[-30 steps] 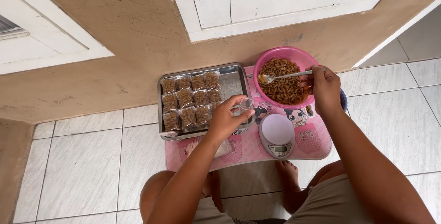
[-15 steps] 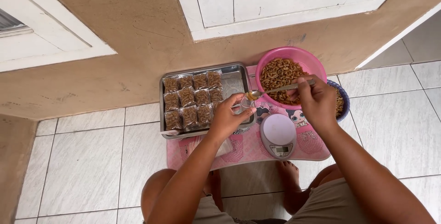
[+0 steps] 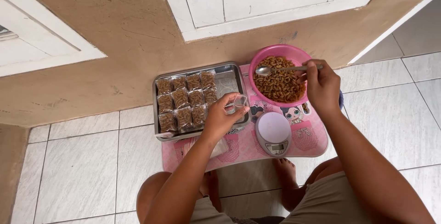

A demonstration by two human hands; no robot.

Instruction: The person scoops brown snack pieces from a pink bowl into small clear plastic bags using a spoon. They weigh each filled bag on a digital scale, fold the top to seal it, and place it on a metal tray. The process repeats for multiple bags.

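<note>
Right hand point(image 3: 323, 86) holds spoon point(image 3: 281, 70) over pink bowl point(image 3: 280, 52); left hand point(image 3: 222, 116) pinches bag point(image 3: 240, 101).

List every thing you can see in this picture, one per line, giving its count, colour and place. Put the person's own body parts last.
bowl: one, pink, far right of the small table, filled with brown snack pieces
spoon: one, silver, held over the bowl
tray: one, silver metal, left of the bowl
packets: about eleven, clear with brown filling, in rows on the left part of the tray
small bag: one, clear, held above the tray's near right corner
scale: one, white and grey, near side of the table
table: one, pink with cartoon pictures, on the tiled floor
window frames: two, white, in the tan wall
left hand: holds the small bag
right hand: holds the spoon
foot: one, bare, under the table
</note>
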